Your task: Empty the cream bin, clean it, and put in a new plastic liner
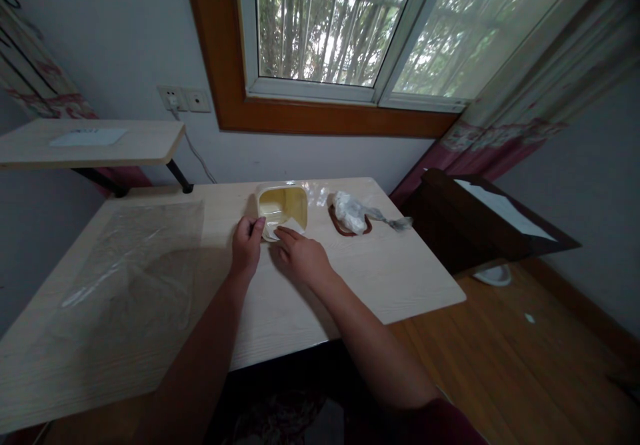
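Note:
A small yellowish plastic container [286,200] with rounded corners stands open-topped near the back of the table. My left hand [245,246] is closed at its near left corner, with the thumb along the rim; the lower fingers are partly hidden. My right hand [304,255] presses a crumpled white tissue [294,225] against the near side of the container, fingers bent over it. Part of the tissue lies over the rim into the container. To the right is a white plastic bag [349,213], knotted with a twisted tail, on a reddish-brown ring-shaped thing [369,227].
A clear plastic sheet [135,265] lies flat over the left of the pale table [400,278]. Behind it stands a raised shelf [150,145] on black legs. A crinkled clear wrapper [318,195] lies behind the container. Dark furniture [440,211] stands beyond the right edge.

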The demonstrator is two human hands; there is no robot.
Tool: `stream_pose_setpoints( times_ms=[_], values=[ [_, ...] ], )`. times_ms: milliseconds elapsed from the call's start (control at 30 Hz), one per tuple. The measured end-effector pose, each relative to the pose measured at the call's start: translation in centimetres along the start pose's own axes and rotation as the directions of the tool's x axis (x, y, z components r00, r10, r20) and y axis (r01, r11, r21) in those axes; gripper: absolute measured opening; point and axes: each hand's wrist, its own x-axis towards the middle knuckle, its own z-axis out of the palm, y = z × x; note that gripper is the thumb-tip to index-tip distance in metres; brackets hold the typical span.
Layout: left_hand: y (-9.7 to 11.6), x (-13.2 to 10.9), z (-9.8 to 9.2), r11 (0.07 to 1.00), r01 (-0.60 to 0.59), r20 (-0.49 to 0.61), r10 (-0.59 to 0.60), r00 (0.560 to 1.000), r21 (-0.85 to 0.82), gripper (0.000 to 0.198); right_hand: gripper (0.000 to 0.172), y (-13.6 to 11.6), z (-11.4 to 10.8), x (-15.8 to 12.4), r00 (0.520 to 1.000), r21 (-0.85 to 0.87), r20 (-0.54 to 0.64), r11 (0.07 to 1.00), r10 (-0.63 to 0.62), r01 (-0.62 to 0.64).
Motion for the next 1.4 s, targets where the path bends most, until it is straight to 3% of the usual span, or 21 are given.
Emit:
stream_pose_setpoints(
  times_ms=[167, 467, 733, 967, 1400],
  values=[
    [0.1, 0.0, 0.3, 0.996, 0.031, -0.005, -0.031, 0.999, -0.083, 0.027, 0.052, 1.2, -0.1, 0.2, 0.995, -0.079, 0.014, 0.992, 0.104, -0.102],
    [0.3, -0.1, 0.3, 0.997, 0.025, -0.037, -0.028, 0.999, -0.067, 0.026, 0.055, -0.6, 0.3, 0.0, 0.999, 0.005, 0.014, 0.999, -0.045, 0.045],
    [0.4, 0.0, 0.2, 0.998, 0.031, -0.047, -0.034, 0.998, -0.057, 0.028, 0.047, 1.1, 0.0, 0.4, 0.999, -0.098, -0.021, 0.994, 0.047, -0.049],
    [0.3, 0.1, -0.1, 1.000, 0.008, -0.062, -0.007, 0.998, 0.026, 0.034, 0.046, 1.1, 0.4, 0.5, 0.998, -0.108, -0.036, 0.993, 0.046, -0.049],
    [-0.2, 0.2, -0.1, 1.000, 0.001, -0.068, -0.001, 0.998, 0.012, 0.034, 0.042, 0.7, 0.5, 0.3, 0.999, -0.062, -0.046, 0.998, 0.020, -0.023]
  ],
)
